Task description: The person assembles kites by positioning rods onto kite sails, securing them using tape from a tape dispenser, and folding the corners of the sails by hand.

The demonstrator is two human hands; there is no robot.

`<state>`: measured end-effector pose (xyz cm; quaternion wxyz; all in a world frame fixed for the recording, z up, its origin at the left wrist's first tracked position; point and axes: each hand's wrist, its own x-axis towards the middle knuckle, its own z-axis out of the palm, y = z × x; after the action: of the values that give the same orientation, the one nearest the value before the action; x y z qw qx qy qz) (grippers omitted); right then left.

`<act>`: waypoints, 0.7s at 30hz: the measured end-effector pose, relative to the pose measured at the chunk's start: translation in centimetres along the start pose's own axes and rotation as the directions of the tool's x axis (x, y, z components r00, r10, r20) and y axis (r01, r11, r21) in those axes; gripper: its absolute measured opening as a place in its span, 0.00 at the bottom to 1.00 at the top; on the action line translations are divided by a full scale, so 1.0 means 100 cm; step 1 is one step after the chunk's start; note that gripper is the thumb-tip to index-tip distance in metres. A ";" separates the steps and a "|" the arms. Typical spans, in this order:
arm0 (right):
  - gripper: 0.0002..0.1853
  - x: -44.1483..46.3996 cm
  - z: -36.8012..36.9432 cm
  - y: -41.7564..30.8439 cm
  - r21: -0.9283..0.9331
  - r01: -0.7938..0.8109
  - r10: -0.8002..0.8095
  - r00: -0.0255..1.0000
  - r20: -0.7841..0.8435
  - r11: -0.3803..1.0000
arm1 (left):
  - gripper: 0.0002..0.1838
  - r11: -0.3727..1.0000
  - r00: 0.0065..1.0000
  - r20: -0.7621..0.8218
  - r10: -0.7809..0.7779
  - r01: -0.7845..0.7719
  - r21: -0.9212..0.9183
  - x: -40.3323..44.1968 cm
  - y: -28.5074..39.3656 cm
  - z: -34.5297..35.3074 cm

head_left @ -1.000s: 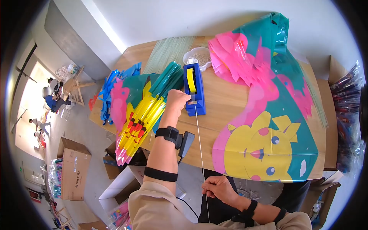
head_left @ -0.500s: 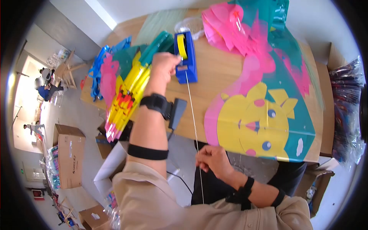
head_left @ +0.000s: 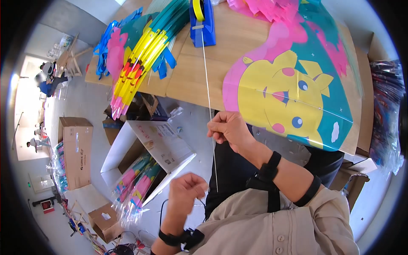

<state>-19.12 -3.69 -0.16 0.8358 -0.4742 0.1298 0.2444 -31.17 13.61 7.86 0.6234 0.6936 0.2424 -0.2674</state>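
A thin, straight white rod (head_left: 208, 85) runs from the blue tape dispenser (head_left: 208, 34) on the table down past its edge. My right hand (head_left: 233, 131) is closed around the rod near mid-length, thumb against fingers. To the left of the rod's lower end, my left hand (head_left: 185, 191) is apart from it, fingers curled together; whether they pinch something small cannot be made out. A roll of yellow tape (head_left: 198, 9) sits in the dispenser. Right of it lies a kite-like sheet (head_left: 272, 97) with a yellow cartoon face on pink and teal.
Folded yellow and teal sheets (head_left: 142, 55) lie at the table's left, beside blue strips (head_left: 104, 51). Below stands an open white carton (head_left: 170, 144) with packaged goods. A brown box (head_left: 76, 153) is farther left; plastic-wrapped packs (head_left: 386, 114) line the right. People (head_left: 51, 80) sit far off.
My left hand has left the tape dispenser and come down beside the rod's lower end. My right hand keeps its hold on the rod. The view has tilted downward.
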 end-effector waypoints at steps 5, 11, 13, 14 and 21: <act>0.07 -0.007 0.010 -0.003 -0.068 -0.002 -0.002 0.999 -0.050 0.998 | 0.04 0.975 0.999 0.007 -0.037 0.037 -0.220 -0.008 -0.025 0.007; 0.05 -0.028 0.004 -0.022 -0.270 -0.009 -0.040 0.984 -0.174 0.963 | 0.04 0.974 0.997 -0.039 -0.063 0.053 -0.222 -0.002 -0.031 -0.014; 0.04 -0.003 0.001 -0.037 -0.260 0.026 -0.083 0.974 -0.211 0.965 | 0.04 0.956 0.996 -0.022 -0.089 0.079 -0.282 0.001 -0.037 -0.023; 0.04 0.015 -0.002 -0.045 -0.305 0.047 -0.126 0.961 -0.246 0.951 | 0.08 0.940 0.996 0.024 -0.082 0.086 -0.329 0.003 -0.040 -0.028; 0.09 0.120 -0.003 -0.097 -0.597 -0.004 -0.260 0.898 -0.356 0.802 | 0.26 0.963 0.985 0.111 -0.131 0.153 -0.220 0.004 -0.020 -0.034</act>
<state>-3.75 -4.70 1.38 0.6165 -0.7562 0.1922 0.1056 -31.97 17.17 6.41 0.6889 0.5849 0.2906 -0.3146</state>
